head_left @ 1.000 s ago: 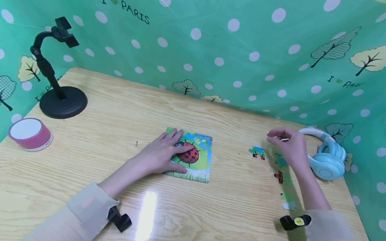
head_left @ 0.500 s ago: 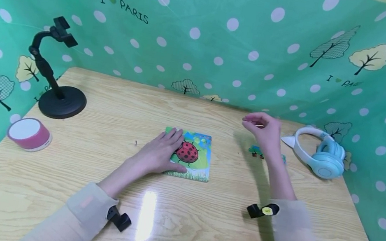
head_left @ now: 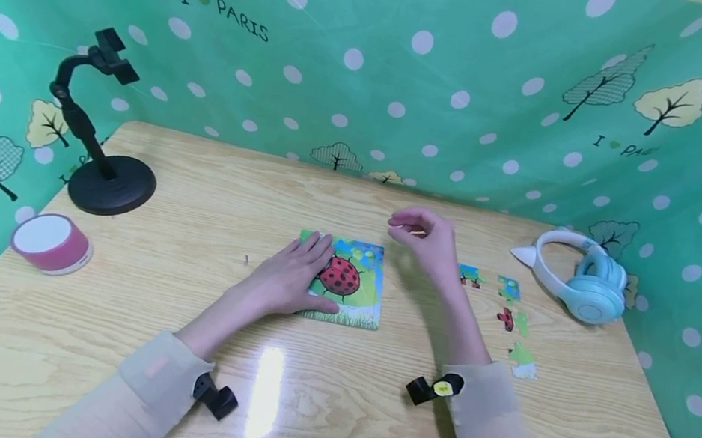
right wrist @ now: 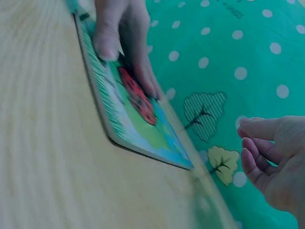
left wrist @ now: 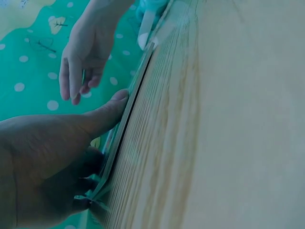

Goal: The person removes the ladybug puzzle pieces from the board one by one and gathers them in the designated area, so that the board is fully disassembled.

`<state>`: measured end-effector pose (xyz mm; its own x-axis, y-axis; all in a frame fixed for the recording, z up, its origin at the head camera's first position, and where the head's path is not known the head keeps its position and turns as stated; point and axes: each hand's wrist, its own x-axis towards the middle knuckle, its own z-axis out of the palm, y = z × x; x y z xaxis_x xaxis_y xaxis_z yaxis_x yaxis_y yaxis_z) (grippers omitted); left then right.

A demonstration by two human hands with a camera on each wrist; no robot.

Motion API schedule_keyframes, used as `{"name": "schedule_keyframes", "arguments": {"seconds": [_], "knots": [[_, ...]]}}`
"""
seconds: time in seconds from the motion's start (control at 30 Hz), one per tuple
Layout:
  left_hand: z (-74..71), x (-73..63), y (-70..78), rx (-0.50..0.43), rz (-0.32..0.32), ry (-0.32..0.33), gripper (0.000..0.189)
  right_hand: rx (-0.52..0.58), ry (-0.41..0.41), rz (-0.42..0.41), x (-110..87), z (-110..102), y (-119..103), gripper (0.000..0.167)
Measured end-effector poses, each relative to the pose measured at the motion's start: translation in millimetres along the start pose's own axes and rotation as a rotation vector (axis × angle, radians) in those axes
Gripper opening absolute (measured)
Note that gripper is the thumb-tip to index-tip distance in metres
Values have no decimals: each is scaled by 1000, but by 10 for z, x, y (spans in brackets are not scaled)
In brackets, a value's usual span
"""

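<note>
spread fingers of the left hand [head_left: 289, 278] rest on one puzzle board [head_left: 368, 293] with a single ladybug picture, lying flat on the table [head_left: 351, 401] in front of the person; they are apart, the thumb reaching over the board's near part. the right hand [head_left: 425, 241], one of two in view, hangs in the air near the board's far right corner, wrist bent, fingers curled with their tips close to the thumb; whether they pinch anything i cannot tell. to the right lie at least five loose puzzle pieces [head_left: 508, 289], some too close together for an exact count. beside them sits one pair of headphones [head_left: 593, 297]. at the left stand one black phone stand [head_left: 113, 187] and one pink cylinder [head_left: 51, 242]. both forearms come in from the near side, each sleeve carrying one camera.
</note>
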<state>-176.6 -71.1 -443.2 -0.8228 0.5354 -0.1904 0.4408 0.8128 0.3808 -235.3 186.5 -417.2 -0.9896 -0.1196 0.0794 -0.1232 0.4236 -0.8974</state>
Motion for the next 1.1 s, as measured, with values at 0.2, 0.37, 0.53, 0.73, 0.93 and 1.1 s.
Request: {"name": "schedule_keyframes", "arguments": {"seconds": [0.2, 0.37, 0.53, 0.73, 0.93, 1.1], "knots": [[-6, -4, -20, 6, 11, 9, 108, 7, -123, -1, -15, 203, 48, 33], [2, -3, -35, 3, 5, 3, 109, -12, -241, -36, -52, 345, 54, 33], [6, -1, -30, -1, 10, 4, 110, -63, -317, -65, -96, 428, 29, 37], [5, -13, -20, -12, 18, 5, 109, -154, -385, -70, -138, 491, -2, 44], [15, -14, -19, -5, 17, 11, 109, -200, -399, -79, -157, 529, -18, 44], [18, -16, -15, -4, 13, 15, 109, -234, -402, -83, -169, 535, -21, 47]]}}
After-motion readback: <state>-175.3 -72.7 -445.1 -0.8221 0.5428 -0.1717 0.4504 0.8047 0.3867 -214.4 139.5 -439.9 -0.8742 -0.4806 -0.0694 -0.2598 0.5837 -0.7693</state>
